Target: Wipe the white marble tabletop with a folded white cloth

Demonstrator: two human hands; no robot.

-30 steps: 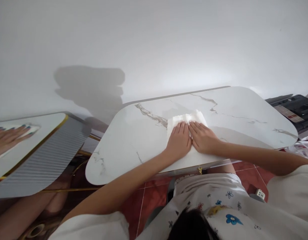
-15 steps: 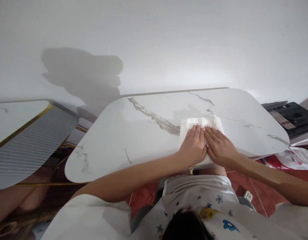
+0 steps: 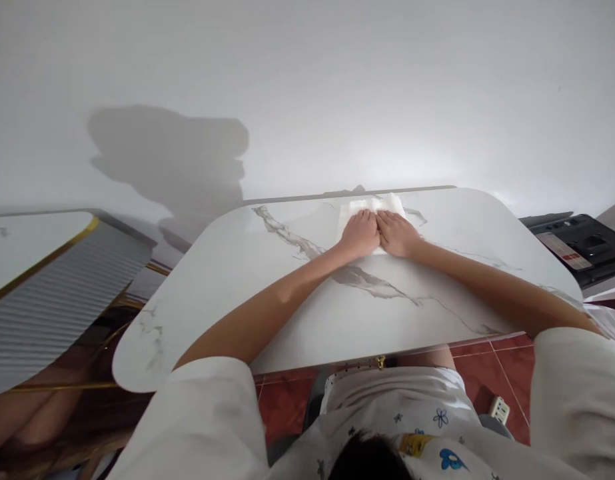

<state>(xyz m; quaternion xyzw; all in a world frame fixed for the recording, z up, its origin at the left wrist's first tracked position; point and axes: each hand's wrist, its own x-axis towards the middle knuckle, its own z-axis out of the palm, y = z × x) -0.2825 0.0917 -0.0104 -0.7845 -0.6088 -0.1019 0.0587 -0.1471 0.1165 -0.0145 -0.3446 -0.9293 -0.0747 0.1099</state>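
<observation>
A folded white cloth (image 3: 351, 208) lies flat near the far edge of the white marble-patterned table (image 3: 287, 313). My left hand (image 3: 361, 231) presses down on its left part, palm down, with the fingers together and pointing away from me. Beside it, touching at the fingertips, my right hand (image 3: 398, 233) lies palm down on the cloth's right part. Both arms reach forward across the tabletop. The palms and part of the cloth beneath them are hidden.
A white wall (image 3: 307, 100) rises behind the table. At the left stands another table with a ribbed grey side (image 3: 72, 287) and gold trim, with a person's bare leg (image 3: 52, 413) below. A black case (image 3: 592, 243) is at the right; a white power socket (image 3: 499, 409) lies on the red floor.
Both hands have slid the cloth away from me and slightly left, from the table's near edge to near its far edge. My arms are now stretched further out.
</observation>
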